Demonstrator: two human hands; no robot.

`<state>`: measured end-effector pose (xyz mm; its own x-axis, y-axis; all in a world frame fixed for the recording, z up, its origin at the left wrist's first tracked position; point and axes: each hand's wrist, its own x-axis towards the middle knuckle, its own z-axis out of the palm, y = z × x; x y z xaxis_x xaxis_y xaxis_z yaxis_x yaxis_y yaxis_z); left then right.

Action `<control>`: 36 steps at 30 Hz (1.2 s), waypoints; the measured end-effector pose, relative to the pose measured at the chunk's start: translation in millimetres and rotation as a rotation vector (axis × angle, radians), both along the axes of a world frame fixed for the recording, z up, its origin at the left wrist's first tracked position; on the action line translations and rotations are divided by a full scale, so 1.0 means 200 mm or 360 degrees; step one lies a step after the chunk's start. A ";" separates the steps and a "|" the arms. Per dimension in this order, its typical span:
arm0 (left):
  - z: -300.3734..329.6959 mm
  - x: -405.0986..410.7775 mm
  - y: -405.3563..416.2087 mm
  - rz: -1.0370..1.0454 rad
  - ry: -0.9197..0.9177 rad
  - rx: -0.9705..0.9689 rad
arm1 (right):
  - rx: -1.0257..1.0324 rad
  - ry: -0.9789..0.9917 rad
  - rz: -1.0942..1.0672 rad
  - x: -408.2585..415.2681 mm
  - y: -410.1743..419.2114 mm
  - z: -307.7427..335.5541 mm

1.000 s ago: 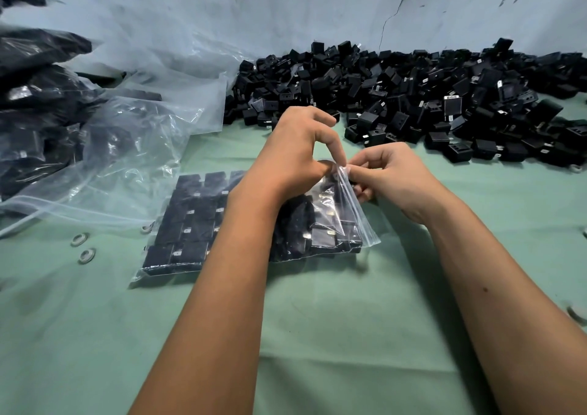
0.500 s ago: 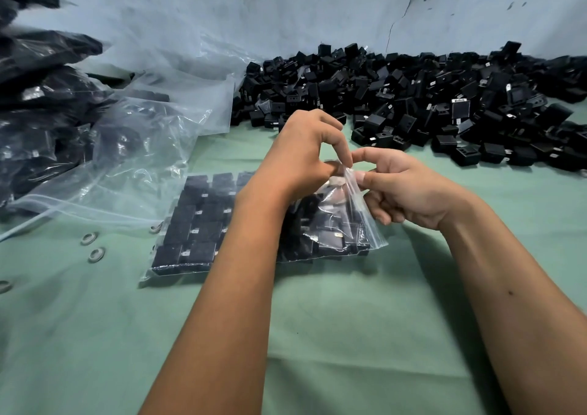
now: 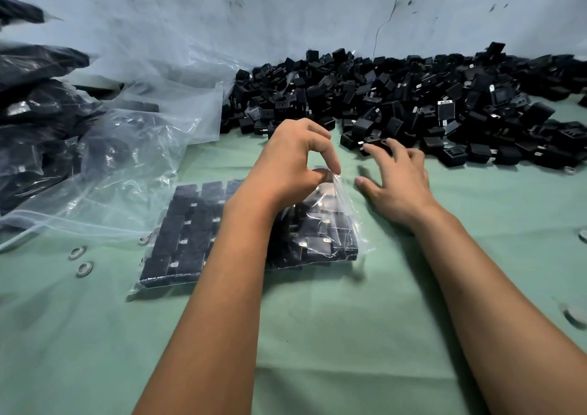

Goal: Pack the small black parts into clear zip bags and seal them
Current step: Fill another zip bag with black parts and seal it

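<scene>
A clear zip bag (image 3: 187, 233) filled with rows of small black parts lies flat on the green cloth at the centre. My left hand (image 3: 292, 163) pinches the bag's upper right edge between thumb and forefinger, lifting that corner. My right hand (image 3: 397, 179) is off the bag, fingers spread and straight, its fingertips at the near edge of the big heap of loose black parts (image 3: 428, 103) along the wall. One black part (image 3: 376, 145) lies just at those fingertips.
Empty clear bags (image 3: 133, 148) lie crumpled at the left, in front of stacked filled bags (image 3: 31, 122). A few metal washers (image 3: 83, 261) lie on the green cloth (image 3: 317, 335), with more at the right edge. A grey wall closes the back.
My right hand has let go of the bag's edge and moved away to the right and forward, reaching the heap. My left hand keeps its pinch on the bag.
</scene>
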<state>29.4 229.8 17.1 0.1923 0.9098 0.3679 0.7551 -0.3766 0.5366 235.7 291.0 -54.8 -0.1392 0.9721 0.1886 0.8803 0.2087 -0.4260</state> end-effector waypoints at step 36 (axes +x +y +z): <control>-0.01 0.00 0.01 -0.0010 0.0027 0.0019 | -0.0332 0.2166 0.0600 -0.09 -0.08 0.01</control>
<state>29.7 232.3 14.9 0.2045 0.9041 0.3752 0.7617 -0.3877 0.5191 216.8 275.6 -52.0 -0.2206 0.9445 0.2434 -0.3253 0.1641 -0.9313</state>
